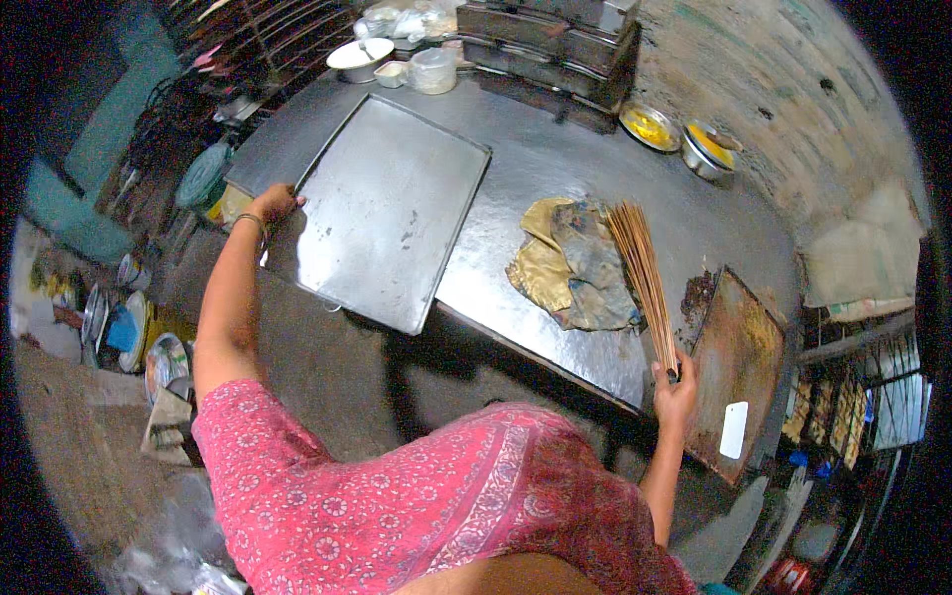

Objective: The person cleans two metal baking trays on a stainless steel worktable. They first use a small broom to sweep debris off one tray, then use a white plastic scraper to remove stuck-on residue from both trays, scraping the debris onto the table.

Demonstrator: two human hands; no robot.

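My left hand (275, 202) is at the left edge of a flat, shallow-rimmed metal tray (390, 208), with its thumb over the rim; the fingers underneath are hidden. The tray lies on a metal tabletop (513, 160), and its near corner juts past the front edge. In my right hand (675, 394) is the narrow end of a short stick broom (641, 275), its thin brown sticks fanning away from me. The sticks lie against the right side of a crumpled, stained cloth (576, 264).
Right of the broom lies a browned metal tray (744, 335) with a white flat scraper (735, 430) on it. Dark crumbs (698, 297) lie beside it. Stacked dark trays (550, 44), a white bowl (361, 61) and two bowls with yellow contents (649, 128) stand at the back.
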